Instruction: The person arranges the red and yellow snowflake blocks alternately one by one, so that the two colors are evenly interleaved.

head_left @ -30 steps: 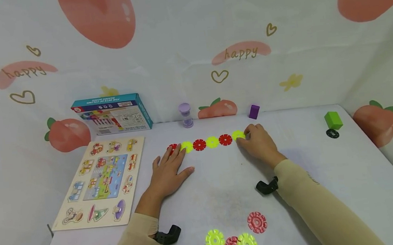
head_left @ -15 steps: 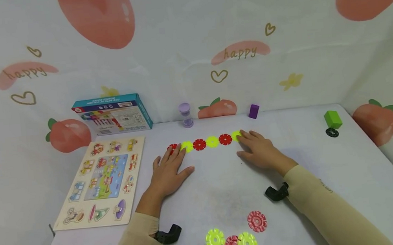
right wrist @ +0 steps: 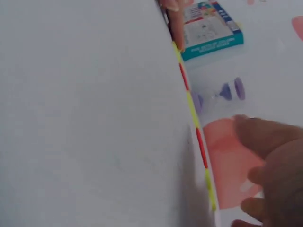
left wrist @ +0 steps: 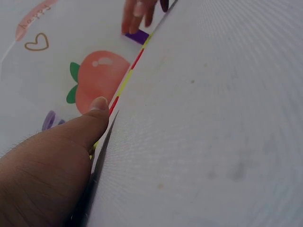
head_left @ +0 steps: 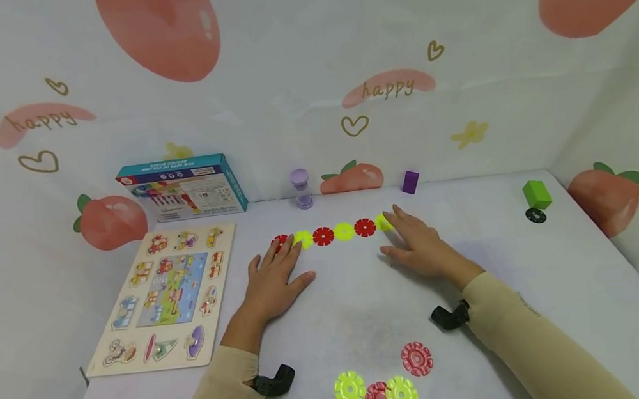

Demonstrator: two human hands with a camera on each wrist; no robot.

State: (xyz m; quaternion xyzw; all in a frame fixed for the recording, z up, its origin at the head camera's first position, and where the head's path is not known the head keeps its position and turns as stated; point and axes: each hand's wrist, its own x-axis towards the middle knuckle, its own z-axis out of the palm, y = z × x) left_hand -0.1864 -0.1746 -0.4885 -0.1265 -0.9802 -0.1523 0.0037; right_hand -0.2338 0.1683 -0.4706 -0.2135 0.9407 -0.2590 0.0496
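A row of flat notched plastic discs, red and yellow by turns, runs across the far part of the white table. My left hand lies palm down with its fingertips on the red disc at the left end, partly hiding it and overlapping the yellow disc beside it. At the right end, the straight fingers of my right hand hover close by the last yellow disc, holding nothing. Between them lie a red disc, a yellow disc and another red disc.
Near the front lie loose discs: yellow and red, plus an overlapping pair. A wooden puzzle board is at left, a toy box behind it. Along the back stand an hourglass, a purple block and a green block.
My right hand has let go of the yellow disc at the right end, drawn back slightly toward me and straightened its fingers. The left hand has stayed in place.
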